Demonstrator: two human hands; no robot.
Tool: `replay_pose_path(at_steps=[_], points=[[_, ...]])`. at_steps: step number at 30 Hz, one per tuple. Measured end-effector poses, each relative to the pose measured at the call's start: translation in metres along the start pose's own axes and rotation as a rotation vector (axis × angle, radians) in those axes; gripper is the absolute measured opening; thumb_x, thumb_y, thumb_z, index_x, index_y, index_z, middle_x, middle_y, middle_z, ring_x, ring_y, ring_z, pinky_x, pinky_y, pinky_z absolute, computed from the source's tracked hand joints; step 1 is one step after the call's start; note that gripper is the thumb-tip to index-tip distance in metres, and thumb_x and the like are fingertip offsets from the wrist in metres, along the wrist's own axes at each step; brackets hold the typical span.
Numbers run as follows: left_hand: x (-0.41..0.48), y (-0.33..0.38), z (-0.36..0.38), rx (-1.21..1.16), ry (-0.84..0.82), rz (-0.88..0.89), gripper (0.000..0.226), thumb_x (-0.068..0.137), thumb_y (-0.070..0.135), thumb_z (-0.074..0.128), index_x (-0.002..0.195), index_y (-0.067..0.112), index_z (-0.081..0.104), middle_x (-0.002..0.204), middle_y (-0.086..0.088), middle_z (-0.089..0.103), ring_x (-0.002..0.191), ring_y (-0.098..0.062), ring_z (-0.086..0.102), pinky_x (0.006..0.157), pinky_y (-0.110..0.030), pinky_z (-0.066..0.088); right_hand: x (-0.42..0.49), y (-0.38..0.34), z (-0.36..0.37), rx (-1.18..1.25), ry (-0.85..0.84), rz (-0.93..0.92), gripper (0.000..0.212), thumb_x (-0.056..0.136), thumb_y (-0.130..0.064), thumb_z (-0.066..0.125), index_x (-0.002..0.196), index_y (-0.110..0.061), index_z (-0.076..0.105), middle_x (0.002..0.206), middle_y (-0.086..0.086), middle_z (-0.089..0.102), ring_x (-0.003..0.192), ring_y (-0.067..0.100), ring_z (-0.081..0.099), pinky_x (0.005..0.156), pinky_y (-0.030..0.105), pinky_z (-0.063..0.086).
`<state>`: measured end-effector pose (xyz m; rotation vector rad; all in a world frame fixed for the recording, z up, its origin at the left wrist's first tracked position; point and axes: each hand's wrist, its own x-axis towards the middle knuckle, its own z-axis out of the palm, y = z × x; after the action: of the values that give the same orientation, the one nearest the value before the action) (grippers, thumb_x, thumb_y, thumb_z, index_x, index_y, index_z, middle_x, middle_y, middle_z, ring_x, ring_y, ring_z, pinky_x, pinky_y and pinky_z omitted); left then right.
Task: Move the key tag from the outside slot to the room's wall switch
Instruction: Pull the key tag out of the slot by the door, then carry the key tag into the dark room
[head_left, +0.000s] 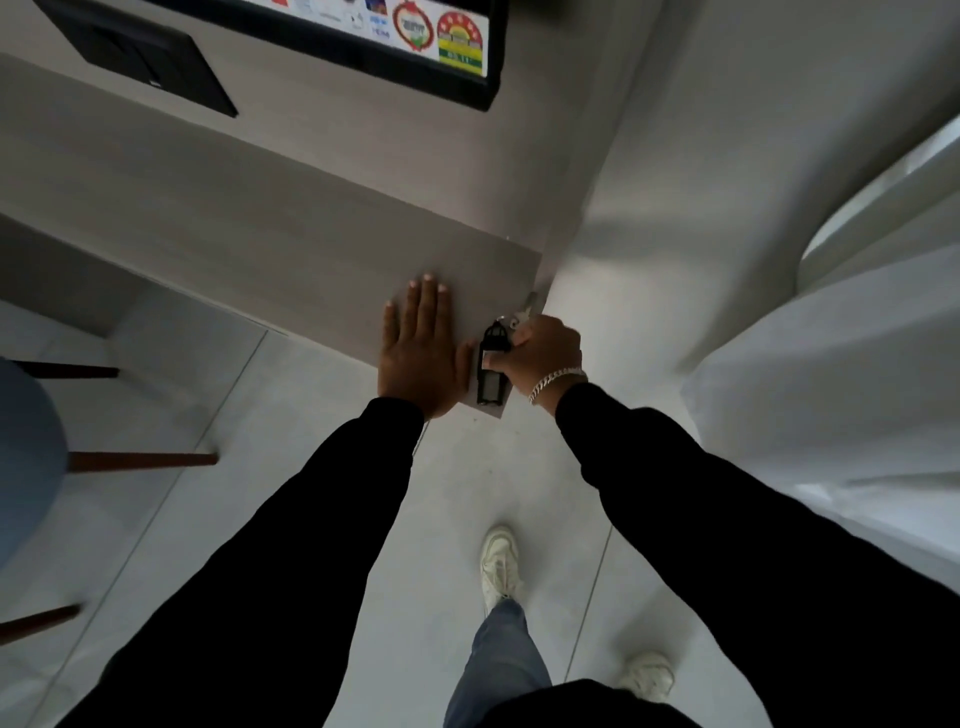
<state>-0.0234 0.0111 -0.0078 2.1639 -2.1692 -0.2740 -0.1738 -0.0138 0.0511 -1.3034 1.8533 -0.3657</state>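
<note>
A black rectangular key tag (491, 371) with a clear window hangs below a metal key (524, 310) at the edge of a grey panel (311, 249). My right hand (540, 351), a silver bracelet on its wrist, is closed around the key ring and the top of the tag. My left hand (421, 348) lies flat against the grey panel just left of the tag, fingers spread and holding nothing. A black wall switch plate (150, 62) sits high on the wall at the upper left.
A black-framed notice (415, 36) with coloured stickers hangs at the top. A blue chair (26, 447) with brown wooden legs stands at the left. White curtains (831, 312) fill the right side. Pale floor tiles and my white shoes are below.
</note>
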Motion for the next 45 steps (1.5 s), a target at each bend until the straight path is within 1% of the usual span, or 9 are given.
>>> replay_pose_path(at_steps=[4, 7, 10, 13, 15, 22, 30, 35, 45], points=[[-0.012, 0.007, 0.004, -0.015, 0.027, -0.022, 0.077, 0.098, 0.052, 0.017, 0.157, 0.002, 0.02, 0.167, -0.019, 0.018, 0.156, -0.034, 0.016, 0.127, -0.053, 0.016, 0.003, -0.001, -0.003, 0.072, -0.007, 0.102, 0.041, 0.053, -0.026, 0.09, 0.087, -0.009, 0.075, 0.097, 0.011, 0.077, 0.098, 0.029, 0.07, 0.083, 0.03, 0.056], [-0.021, 0.011, 0.005, -0.03, 0.038, -0.037, 0.073, 0.1, 0.048, 0.024, 0.156, 0.001, 0.02, 0.167, -0.02, 0.018, 0.156, -0.035, 0.017, 0.128, -0.051, 0.017, 0.005, 0.005, -0.013, 0.137, -0.094, 0.159, 0.04, 0.056, -0.019, 0.089, 0.091, -0.005, 0.074, 0.091, 0.012, 0.076, 0.088, 0.029, 0.071, 0.09, 0.039, 0.059], [-0.028, 0.017, 0.001, -0.071, -0.028, -0.023, 0.073, 0.102, 0.044, 0.035, 0.157, 0.001, 0.015, 0.168, -0.02, 0.011, 0.157, -0.034, 0.01, 0.129, -0.049, 0.012, -0.004, 0.016, -0.034, 0.219, -0.172, 0.151, 0.022, 0.07, -0.014, 0.083, 0.085, 0.0, 0.073, 0.071, 0.011, 0.067, 0.066, 0.022, 0.06, 0.074, 0.035, 0.057], [-0.035, 0.032, -0.007, -0.13, -0.079, 0.055, 0.073, 0.101, 0.044, 0.032, 0.157, 0.001, 0.013, 0.169, -0.018, 0.008, 0.157, -0.032, 0.007, 0.129, -0.047, 0.01, -0.023, 0.035, -0.061, 0.454, -0.19, 0.199, 0.006, 0.077, -0.002, 0.076, 0.076, 0.001, 0.07, 0.069, 0.015, 0.061, 0.059, 0.019, 0.053, 0.059, 0.024, 0.054], [-0.042, 0.051, -0.016, -0.212, -0.072, 0.102, 0.077, 0.096, 0.046, 0.025, 0.157, 0.001, 0.014, 0.169, -0.017, 0.009, 0.157, -0.031, 0.007, 0.129, -0.048, 0.01, -0.04, 0.05, -0.084, 0.566, -0.222, 0.204, 0.011, 0.082, -0.001, 0.071, 0.073, -0.006, 0.067, 0.069, 0.011, 0.06, 0.057, 0.015, 0.052, 0.051, 0.018, 0.055], [-0.071, 0.158, -0.048, -0.486, 0.111, 0.321, 0.069, 0.101, 0.035, 0.037, 0.157, 0.001, 0.015, 0.168, -0.017, 0.01, 0.157, -0.031, 0.002, 0.128, -0.047, 0.005, -0.108, 0.118, -0.181, 0.771, -0.226, 0.108, 0.003, 0.082, -0.004, 0.071, 0.083, -0.006, 0.069, 0.084, 0.011, 0.065, 0.074, 0.02, 0.061, 0.068, 0.025, 0.056], [-0.122, 0.323, -0.068, -0.527, 0.183, 0.613, 0.067, 0.103, 0.033, 0.035, 0.157, 0.001, 0.012, 0.169, -0.017, 0.006, 0.158, -0.031, -0.003, 0.129, -0.051, 0.002, -0.205, 0.226, -0.301, 0.76, -0.01, -0.063, 0.006, 0.082, 0.0, 0.072, 0.082, -0.005, 0.069, 0.075, 0.006, 0.07, 0.06, 0.009, 0.068, 0.058, 0.02, 0.06], [-0.157, 0.431, -0.076, -0.568, 0.24, 0.764, 0.069, 0.102, 0.038, 0.033, 0.158, 0.004, 0.012, 0.17, -0.014, 0.006, 0.158, -0.028, -0.005, 0.129, -0.048, -0.002, -0.263, 0.297, -0.371, 0.71, 0.19, -0.145, 0.02, 0.08, 0.006, 0.072, 0.098, 0.012, 0.066, 0.073, 0.01, 0.07, 0.054, 0.007, 0.069, 0.056, 0.021, 0.061], [-0.194, 0.62, -0.073, -0.544, 0.259, 1.023, 0.068, 0.102, 0.035, 0.035, 0.158, 0.002, 0.014, 0.169, -0.018, 0.008, 0.158, -0.033, -0.002, 0.128, -0.048, -0.001, -0.325, 0.414, -0.494, 0.755, 0.527, -0.119, 0.011, 0.077, 0.005, 0.074, 0.078, -0.005, 0.069, 0.075, 0.013, 0.07, 0.056, 0.014, 0.067, 0.057, 0.024, 0.063]])
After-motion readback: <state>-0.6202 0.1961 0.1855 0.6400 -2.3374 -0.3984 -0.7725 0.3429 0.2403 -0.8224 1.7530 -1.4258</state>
